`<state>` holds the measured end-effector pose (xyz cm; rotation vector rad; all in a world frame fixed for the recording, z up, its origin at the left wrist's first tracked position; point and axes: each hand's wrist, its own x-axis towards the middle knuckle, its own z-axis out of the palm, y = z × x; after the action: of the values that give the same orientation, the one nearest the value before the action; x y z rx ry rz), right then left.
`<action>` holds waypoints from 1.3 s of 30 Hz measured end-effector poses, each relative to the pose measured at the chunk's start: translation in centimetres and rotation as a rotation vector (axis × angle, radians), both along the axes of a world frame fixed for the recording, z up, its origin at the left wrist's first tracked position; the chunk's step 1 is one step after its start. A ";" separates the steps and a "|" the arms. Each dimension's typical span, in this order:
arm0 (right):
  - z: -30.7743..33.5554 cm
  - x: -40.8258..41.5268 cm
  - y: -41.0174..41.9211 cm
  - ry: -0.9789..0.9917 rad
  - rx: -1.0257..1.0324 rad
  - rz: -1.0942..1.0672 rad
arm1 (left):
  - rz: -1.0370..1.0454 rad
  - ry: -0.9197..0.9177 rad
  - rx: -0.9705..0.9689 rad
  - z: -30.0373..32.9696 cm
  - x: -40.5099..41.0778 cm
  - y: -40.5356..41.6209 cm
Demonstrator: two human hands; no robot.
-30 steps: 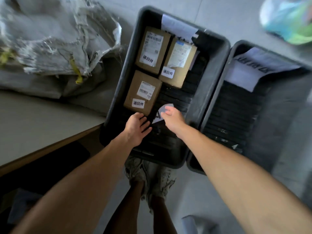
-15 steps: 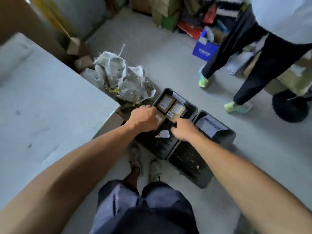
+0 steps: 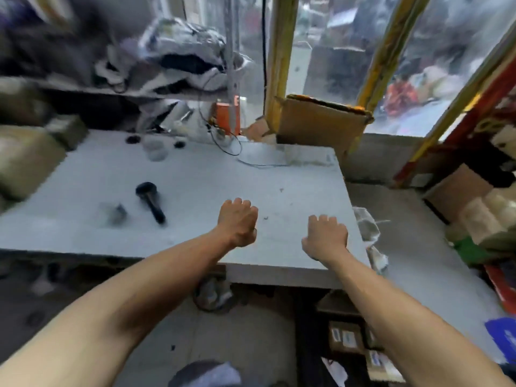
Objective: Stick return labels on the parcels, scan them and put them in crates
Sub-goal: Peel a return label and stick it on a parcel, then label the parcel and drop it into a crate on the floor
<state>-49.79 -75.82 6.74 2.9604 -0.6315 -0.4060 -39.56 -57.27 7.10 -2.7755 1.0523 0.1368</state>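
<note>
Grey table (image 3: 195, 174), black scanner (image 3: 150, 201) lying on it, left hand (image 3: 238, 222) and right hand (image 3: 326, 236) loosely curled, seemingly holding nothing.

Both hands (image 3: 282, 230) (empty) over grey table (image 3: 195, 177) beside scanner (image 3: 150, 201)

**A:** where's the open room on that grey table (image 3: 293, 174)?

**B:** the whole near-right part is bare, right around the left hand (image 3: 237, 222) and right hand (image 3: 326, 237), and up the middle too. Left of them a black scanner (image 3: 149, 201) lies flat with a small blurry dark thing (image 3: 118, 213) beside it.

**A:** and further back?

**B:** crowded. A thin cable (image 3: 245, 160) loops across the far edge, a cardboard box (image 3: 318, 127) sits at the far right corner, and bulky brown parcels (image 3: 25, 160) crowd the left end.
</note>
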 end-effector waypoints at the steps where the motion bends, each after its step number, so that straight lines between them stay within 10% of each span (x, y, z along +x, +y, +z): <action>1: 0.5 2.1 2.6 -0.003 -0.002 0.057 | 0.065 -0.008 -0.009 0.5 1.1 3.0; 14: 3.3 19.9 39.0 -0.118 0.154 0.664 | 0.725 0.014 -0.130 3.5 6.3 40.3; 31: -0.2 38.3 60.1 -0.103 0.428 0.823 | 1.256 0.197 -0.615 0.2 20.3 58.0; 39: 2.2 45.7 73.5 -0.113 0.868 0.880 | 1.598 0.284 -0.913 -0.8 24.8 67.2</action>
<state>-4.04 -2.36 8.89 3.5764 1.1263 -0.4899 -14.81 9.95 6.26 -3.5388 -1.7197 0.2616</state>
